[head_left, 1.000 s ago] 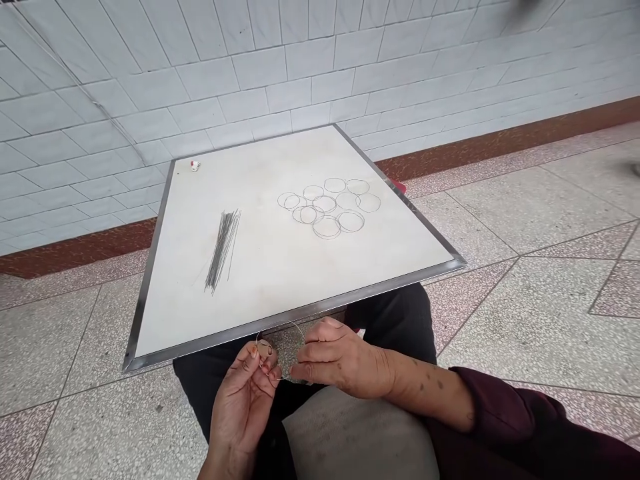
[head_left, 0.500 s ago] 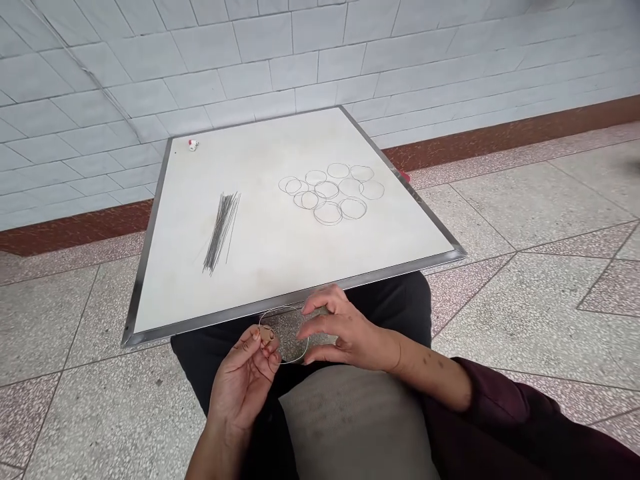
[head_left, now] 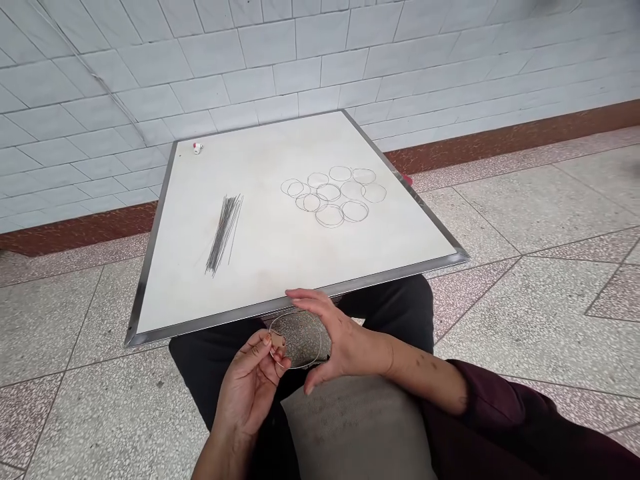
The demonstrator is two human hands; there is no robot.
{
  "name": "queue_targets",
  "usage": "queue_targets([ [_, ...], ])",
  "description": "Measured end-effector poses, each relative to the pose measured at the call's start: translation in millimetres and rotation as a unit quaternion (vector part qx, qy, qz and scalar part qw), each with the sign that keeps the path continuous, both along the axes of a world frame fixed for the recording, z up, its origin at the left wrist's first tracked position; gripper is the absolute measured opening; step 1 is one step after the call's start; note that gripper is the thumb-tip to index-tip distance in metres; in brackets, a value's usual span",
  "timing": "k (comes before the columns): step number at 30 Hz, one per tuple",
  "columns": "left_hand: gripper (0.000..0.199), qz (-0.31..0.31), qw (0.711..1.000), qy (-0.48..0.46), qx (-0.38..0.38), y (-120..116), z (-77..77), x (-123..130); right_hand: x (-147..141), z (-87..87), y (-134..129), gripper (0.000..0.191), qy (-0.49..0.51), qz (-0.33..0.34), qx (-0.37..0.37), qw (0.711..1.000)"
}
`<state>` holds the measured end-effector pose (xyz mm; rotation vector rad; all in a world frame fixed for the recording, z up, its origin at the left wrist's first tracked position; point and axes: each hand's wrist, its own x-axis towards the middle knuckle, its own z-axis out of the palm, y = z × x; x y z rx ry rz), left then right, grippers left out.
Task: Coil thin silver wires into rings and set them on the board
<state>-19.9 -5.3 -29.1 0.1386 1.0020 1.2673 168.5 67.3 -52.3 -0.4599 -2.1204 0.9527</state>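
Observation:
My left hand [head_left: 250,387] pinches a thin wire ring [head_left: 321,339] at its left side, just below the table's front edge. A small tan piece [head_left: 278,342] shows beside those fingertips; I cannot make out what it is. Around the ring's right side, my right hand [head_left: 350,343] is spread wide, thumb low and fingers high, gripping nothing. On the white table [head_left: 260,267], several similar wire rings [head_left: 329,215] lie overlapping at centre right. A bundle of straight dark wires [head_left: 223,235] lies at the left.
A small white and red object [head_left: 197,148] sits in the table's far left corner. A metal strip [head_left: 300,297] edges the tabletop. My dark-trousered legs are under the front edge, and a grey cloth [head_left: 355,427] covers my lap. Behind stands a white tiled wall [head_left: 270,47].
My right hand has spread wider, its fingers moving up and left and its thumb down. The ring and my left hand sit slightly further right in view.

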Motion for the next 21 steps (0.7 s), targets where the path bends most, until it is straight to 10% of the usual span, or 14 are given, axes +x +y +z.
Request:
queue_targets([
  [21,0.018,-0.028,0.997,0.072,0.023,-0.8,1.3,4.1,-0.5,-1.2,2.6,0.116,-0.033,0.035,-0.140,0.989],
])
